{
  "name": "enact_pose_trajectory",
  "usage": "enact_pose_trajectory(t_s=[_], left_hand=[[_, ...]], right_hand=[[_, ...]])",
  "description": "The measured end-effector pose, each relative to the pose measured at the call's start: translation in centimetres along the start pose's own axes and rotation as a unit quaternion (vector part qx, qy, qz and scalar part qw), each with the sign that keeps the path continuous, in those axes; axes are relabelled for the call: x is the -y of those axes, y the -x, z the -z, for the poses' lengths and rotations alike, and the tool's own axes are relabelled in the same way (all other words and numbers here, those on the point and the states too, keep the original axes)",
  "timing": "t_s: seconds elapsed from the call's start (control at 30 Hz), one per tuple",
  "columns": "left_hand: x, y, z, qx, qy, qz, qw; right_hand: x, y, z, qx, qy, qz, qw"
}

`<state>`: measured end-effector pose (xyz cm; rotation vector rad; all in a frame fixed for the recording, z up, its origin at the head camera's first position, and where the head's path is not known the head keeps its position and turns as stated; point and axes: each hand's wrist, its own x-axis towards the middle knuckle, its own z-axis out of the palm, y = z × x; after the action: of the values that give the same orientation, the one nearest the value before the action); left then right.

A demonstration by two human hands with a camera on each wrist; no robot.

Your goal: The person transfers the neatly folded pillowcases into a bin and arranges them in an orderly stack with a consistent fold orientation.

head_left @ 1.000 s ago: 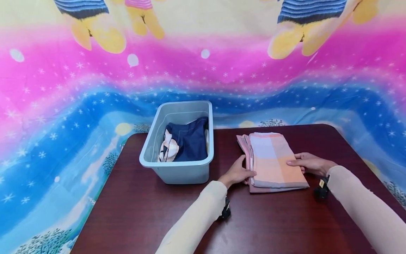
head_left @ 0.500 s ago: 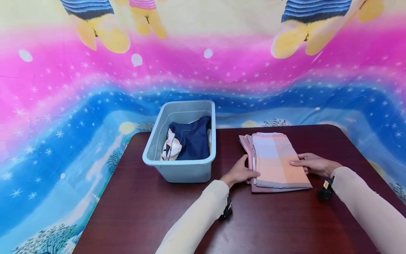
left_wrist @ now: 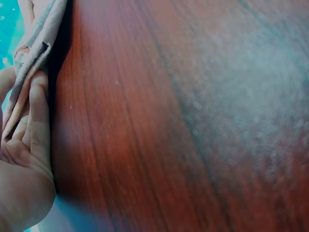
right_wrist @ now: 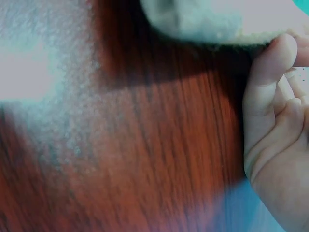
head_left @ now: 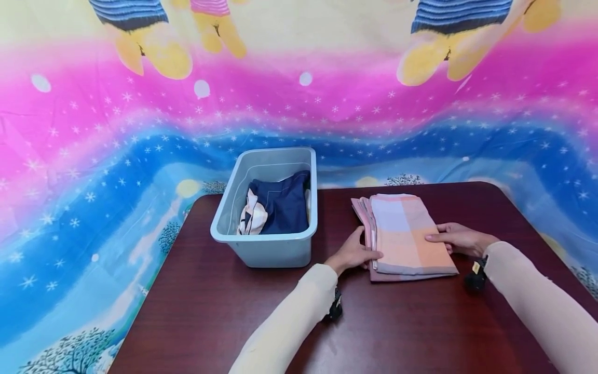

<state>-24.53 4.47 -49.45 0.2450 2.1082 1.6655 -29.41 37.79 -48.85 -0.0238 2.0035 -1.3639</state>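
Observation:
A folded checked cloth (head_left: 406,236) in orange, white and pink lies in layers on the dark red table, right of the bin. My left hand (head_left: 351,253) pinches its left edge, thumb on top and fingers tucked beneath. In the left wrist view, fingers (left_wrist: 38,108) hold up the stacked layers of its edge. On the opposite side my right hand (head_left: 460,240) grips the right edge, its thumb lying over the top face. The right wrist view shows this hand (right_wrist: 280,130) at the cloth's pale, blurred edge (right_wrist: 207,24). The fingertips below the cloth are hidden in the head view.
Left of the cloth stands a grey-blue plastic bin (head_left: 266,253). Inside it are a navy garment (head_left: 285,205) and a cream-and-black patterned cloth (head_left: 253,215). A printed curtain (head_left: 355,124) hangs behind the table (head_left: 210,317), close to its back edge.
The head view has shifted slightly. Both hands keep their hold on the cloth's two sides, and the cloth and bin stay in place.

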Motion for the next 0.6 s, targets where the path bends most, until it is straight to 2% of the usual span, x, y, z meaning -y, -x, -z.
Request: enact_pose_trajectory(t_s=[0.3, 0.6], left_hand=[[0.01, -0.19, 0.29, 0.007, 0.003, -0.003, 1.0000], [-0.07, -0.09, 0.30, 0.010, -0.007, 0.000, 0.9999]], right_hand=[[0.56, -0.04, -0.09, -0.001, -0.004, -0.008, 1.0000], [0.47, 0.09, -0.02, 0.023, -0.011, -0.004, 0.9997]])
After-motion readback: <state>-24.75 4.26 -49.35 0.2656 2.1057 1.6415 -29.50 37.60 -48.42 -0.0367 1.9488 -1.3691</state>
